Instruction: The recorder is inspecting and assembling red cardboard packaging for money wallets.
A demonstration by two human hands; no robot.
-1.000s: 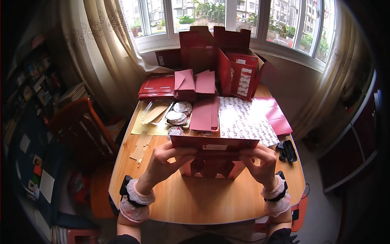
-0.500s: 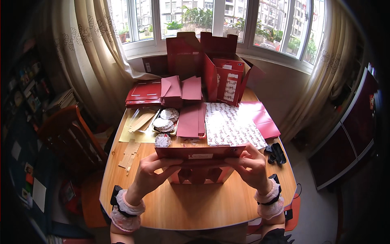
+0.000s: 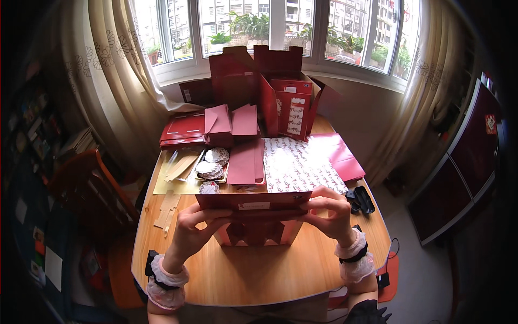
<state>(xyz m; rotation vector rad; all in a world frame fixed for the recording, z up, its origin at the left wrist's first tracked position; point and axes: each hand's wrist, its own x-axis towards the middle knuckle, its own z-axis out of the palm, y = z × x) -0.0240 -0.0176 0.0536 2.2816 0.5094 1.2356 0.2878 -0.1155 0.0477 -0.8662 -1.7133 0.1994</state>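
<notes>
Wooden worktop (image 3: 302, 283) across the middle. At back, tall open red carton (image 3: 270, 110). Just in front, patterned white sheet (image 3: 288, 168), flat. Over near half of worktop, smaller red box (image 3: 256, 215), contact below unclear. Pinched by top flap (image 3: 222, 201): left end in left hand (image 3: 190, 229), right end in right hand (image 3: 330, 217), both narrow around cardboard. Just beyond right hand, black case (image 3: 360, 200). Beyond left hand, scalloped white discs (image 3: 210, 170), stacked.

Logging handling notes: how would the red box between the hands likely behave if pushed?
The red box looks like thin folded card, so it is probably light for its size. Its upper flap, pinched by the left hand and right hand, would likely bend first.
</notes>
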